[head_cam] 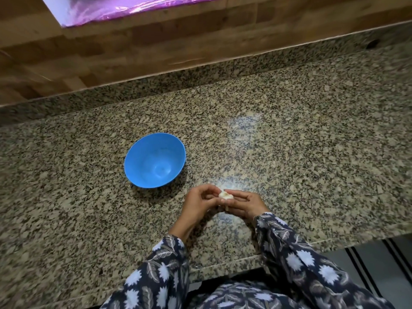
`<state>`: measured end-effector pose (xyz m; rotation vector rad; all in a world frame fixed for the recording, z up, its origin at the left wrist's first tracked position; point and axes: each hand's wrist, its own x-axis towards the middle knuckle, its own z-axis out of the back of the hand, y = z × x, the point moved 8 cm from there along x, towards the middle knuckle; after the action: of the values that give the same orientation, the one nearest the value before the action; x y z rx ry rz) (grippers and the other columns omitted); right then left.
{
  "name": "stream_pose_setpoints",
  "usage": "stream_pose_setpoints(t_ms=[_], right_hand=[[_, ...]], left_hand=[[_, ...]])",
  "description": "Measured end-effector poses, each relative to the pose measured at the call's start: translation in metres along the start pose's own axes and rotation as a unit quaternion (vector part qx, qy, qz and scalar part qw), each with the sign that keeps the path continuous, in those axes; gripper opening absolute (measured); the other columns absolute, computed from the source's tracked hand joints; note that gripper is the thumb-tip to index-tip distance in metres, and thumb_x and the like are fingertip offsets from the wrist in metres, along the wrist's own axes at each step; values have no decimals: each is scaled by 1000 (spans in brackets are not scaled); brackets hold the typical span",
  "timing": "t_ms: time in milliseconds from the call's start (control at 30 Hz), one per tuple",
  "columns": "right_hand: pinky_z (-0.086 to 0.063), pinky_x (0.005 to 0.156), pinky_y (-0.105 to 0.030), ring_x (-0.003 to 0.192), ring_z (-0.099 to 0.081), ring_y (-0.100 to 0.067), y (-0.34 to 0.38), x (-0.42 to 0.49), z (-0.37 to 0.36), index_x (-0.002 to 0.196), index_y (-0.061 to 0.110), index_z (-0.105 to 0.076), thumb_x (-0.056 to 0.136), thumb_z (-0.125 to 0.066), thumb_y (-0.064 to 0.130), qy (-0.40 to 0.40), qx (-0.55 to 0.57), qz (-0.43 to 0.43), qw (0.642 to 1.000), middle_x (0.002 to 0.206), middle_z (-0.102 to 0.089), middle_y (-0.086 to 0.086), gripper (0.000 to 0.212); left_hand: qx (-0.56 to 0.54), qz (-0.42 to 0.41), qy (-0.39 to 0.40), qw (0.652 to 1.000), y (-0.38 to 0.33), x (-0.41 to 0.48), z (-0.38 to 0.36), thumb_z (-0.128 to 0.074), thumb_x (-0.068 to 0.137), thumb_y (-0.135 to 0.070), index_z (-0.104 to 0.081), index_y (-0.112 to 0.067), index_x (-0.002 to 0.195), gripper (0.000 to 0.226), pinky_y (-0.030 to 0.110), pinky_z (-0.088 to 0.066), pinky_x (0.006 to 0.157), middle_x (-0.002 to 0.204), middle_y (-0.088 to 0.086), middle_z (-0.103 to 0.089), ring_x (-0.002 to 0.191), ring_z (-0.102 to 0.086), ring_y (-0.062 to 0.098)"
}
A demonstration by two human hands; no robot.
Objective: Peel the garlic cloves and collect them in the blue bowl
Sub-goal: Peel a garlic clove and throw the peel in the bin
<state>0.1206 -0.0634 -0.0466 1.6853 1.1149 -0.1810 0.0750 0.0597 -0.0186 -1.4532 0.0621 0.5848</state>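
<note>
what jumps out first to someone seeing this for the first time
The bright blue bowl stands out most, sitting upright and seemingly empty on the speckled granite counter, left of centre. Just right of it and nearer the person, the left hand and right hand meet around a small pale garlic piece, held just above the counter. A shiny purple sheet catches the eye at the top, on the wooden wall.

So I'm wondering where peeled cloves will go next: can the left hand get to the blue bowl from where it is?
Probably yes. The left hand shares a grip on the garlic with the right hand, and the blue bowl sits open just to its left on bare countertop, nothing between.
</note>
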Motion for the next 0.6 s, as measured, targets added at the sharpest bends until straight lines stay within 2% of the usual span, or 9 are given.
stream_pose_setpoints(t_ms=[67, 200, 300, 400, 500, 600], right_hand=[[-56, 59, -21, 67, -69, -13, -1, 1, 1, 110, -5, -60, 75, -62, -12, 0, -4, -7, 1000, 88, -70, -9, 36], [-57, 62, -20, 67, -69, -11, -2, 1, 2, 112, -4, -60, 78, -62, -9, 5, -32, -19, 999, 93, -69, -7, 35], [-56, 60, -18, 64, -69, -10, -2, 1, 2, 111, -3, -60, 80, -60, -8, 4, -38, -19, 999, 83, -71, -5, 32], [-55, 60, -18, 64, -68, -9, -1, 1, 2, 110, 0, -61, 81, -60, -6, -3, -47, -7, 999, 75, -71, -3, 30], [-55, 64, -19, 65, -68, -11, 0, 3, 2, 109, 2, -62, 80, -60, -7, -8, -25, 0, 1000, 75, -72, -2, 30], [-56, 67, -19, 70, -69, -11, 0, 5, 2, 110, 3, -61, 83, -57, -6, -9, 7, 6, 1000, 82, -72, -4, 29]], left_hand=[[-5, 3, 13, 1000, 1, 3, 0, -75, 71, 4, -65, 2, 90, 21, 23, -55, 60, 86, 20, -68, 73, -65, 18], [6, -3, 37, 999, 3, 6, 0, -75, 71, 4, -65, -4, 82, 17, 21, -54, 61, 79, 14, -66, 70, -64, 17], [-7, 2, 51, 999, 4, 5, -2, -74, 73, 1, -65, -4, 80, 12, 19, -51, 59, 72, 6, -67, 64, -64, 11], [-22, 19, 59, 998, 7, 3, -6, -74, 76, -7, -64, -2, 82, 12, 21, -51, 56, 70, 9, -66, 57, -62, 13], [-45, 16, 18, 999, 10, -1, -4, -74, 77, -9, -62, 5, 88, 21, 23, -53, 57, 76, 17, -66, 60, -63, 16], [-110, 21, -33, 993, 16, -9, -3, -73, 77, -8, -62, 4, 87, 19, 27, -56, 64, 80, 19, -68, 69, -65, 21]])
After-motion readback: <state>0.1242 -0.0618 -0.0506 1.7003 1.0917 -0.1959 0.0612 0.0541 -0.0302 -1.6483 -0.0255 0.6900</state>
